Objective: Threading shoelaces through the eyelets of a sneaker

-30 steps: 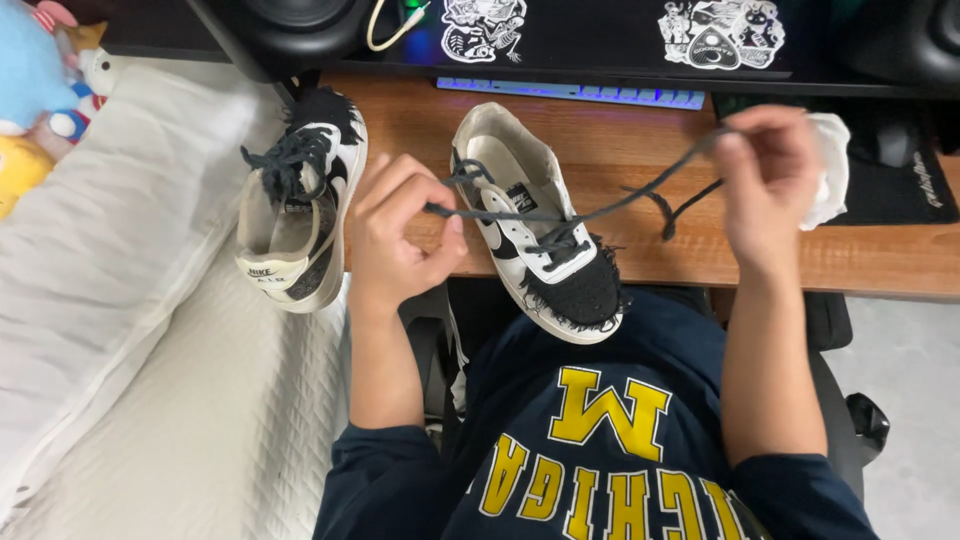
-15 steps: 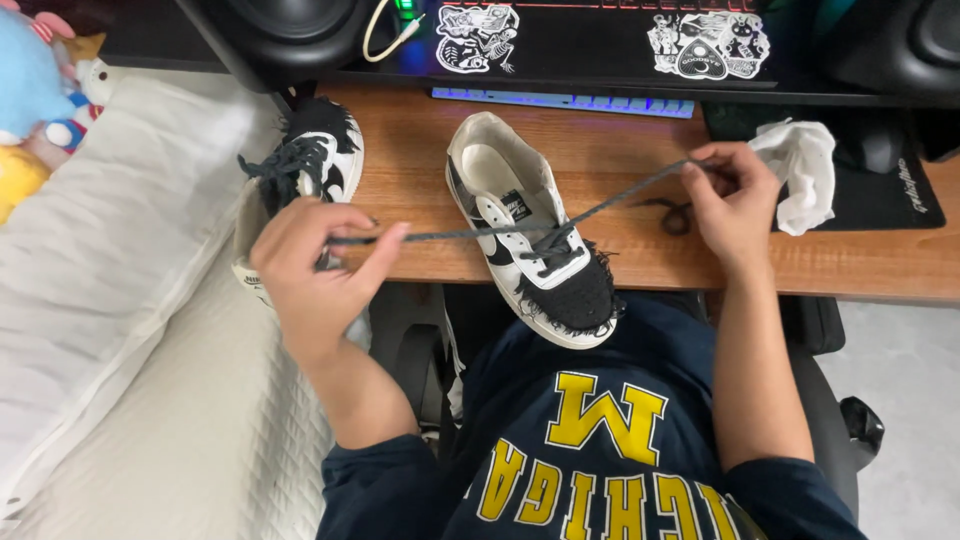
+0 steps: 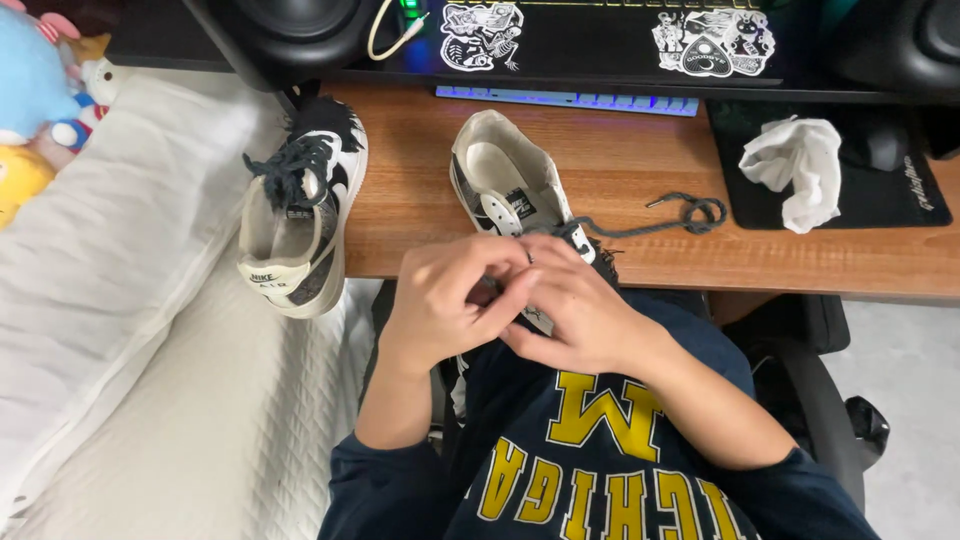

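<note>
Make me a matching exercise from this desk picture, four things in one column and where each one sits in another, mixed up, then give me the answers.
Things:
1. crumpled white tissue
2. laced sneaker
3. grey shoelace
4. plush toys

Places:
A. lying loose on the wooden desk
B. on the black mouse pad
C. far left, above the white bedding
D. at the desk's left end, overhanging the edge

Pairs: 1-B, 2-D, 3-A, 4-C

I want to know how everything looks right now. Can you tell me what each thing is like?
Left hand: closed on the shoe's front.
Right hand: closed there too.
Near shoe: on the desk edge, mostly unlaced.
Grey lace: loose end curled on the desk.
Other shoe: laced, tipped over the desk edge.
White cloth: crumpled on the black mat.
</note>
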